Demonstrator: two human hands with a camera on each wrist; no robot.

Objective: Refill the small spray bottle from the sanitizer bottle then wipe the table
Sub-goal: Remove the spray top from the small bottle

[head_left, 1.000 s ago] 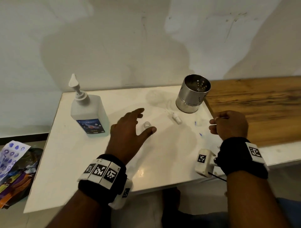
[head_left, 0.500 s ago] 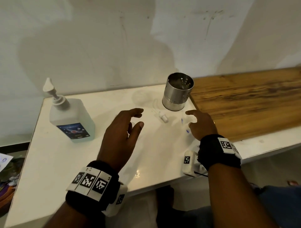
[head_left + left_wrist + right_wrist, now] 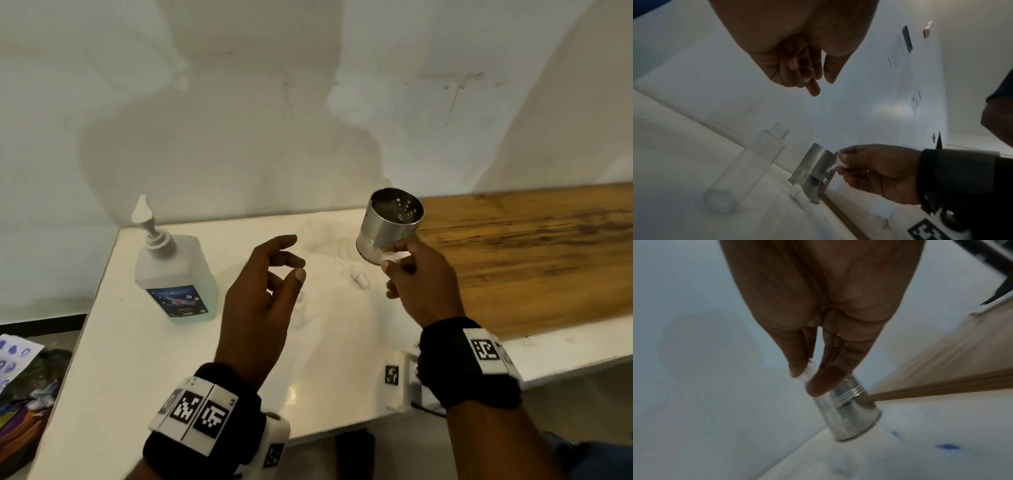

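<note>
The small spray bottle [image 3: 748,168] stands upright on the white table [image 3: 144,370] with its neck open and nothing visible inside it — so the refill itself looks not yet begun. In the head view it sits mostly hidden behind the left hand [image 3: 263,305], which hovers above it with fingers loosely spread and holding nothing.

The right hand [image 3: 416,284] is raised in front of the metal cup [image 3: 390,231] and pinches a small white piece [image 3: 835,163] between thumb and fingertips; whether it is a cap or some other part I cannot tell. The spray nozzle [image 3: 359,279], with its thin tube, lies on the table between the two hands, just in front of the cup.

The sanitizer bottle [image 3: 176,277] stands at the left of the table, pump top still on, well apart from both hands and untouched. It appears to hold pale liquid.

As I judge it, only the opening of the spray bottle is done. Left to do: bring the sanitizer over and fill the little bottle, refit the nozzle, then wipe the table — no cloth shows anywhere in these views.
</note>
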